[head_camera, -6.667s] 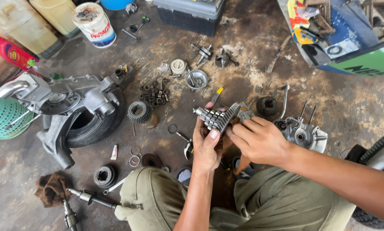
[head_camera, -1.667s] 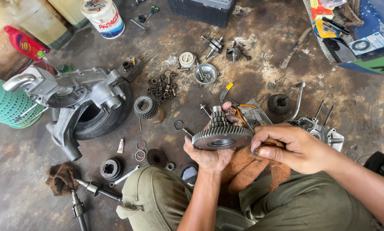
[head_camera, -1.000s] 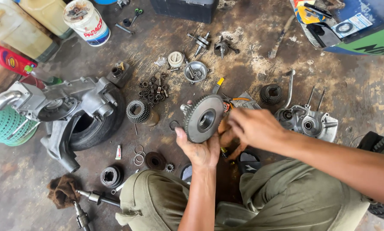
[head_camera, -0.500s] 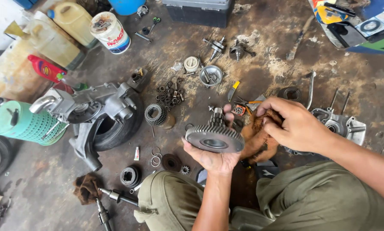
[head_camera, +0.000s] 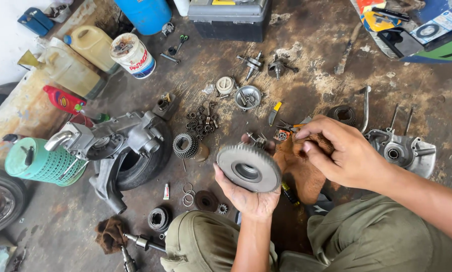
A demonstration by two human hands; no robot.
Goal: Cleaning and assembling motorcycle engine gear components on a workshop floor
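Gear wheel (head_camera: 249,168), large and toothed, lies flat in my left hand (head_camera: 246,194), grip clenched around its rim, above my knee. My right hand (head_camera: 344,153) pinches a brown rag (head_camera: 299,168) just beside it, over the oily floor (head_camera: 311,80).

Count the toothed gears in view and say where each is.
4, possibly more hidden in the clutter: large gear in the left hand; one beside the engine casing; one by the knee; tiny one near it.

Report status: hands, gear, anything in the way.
Left hand holds big gear. Right hand on brown rag beside it, grip unclear. Loose parts on floor beyond.
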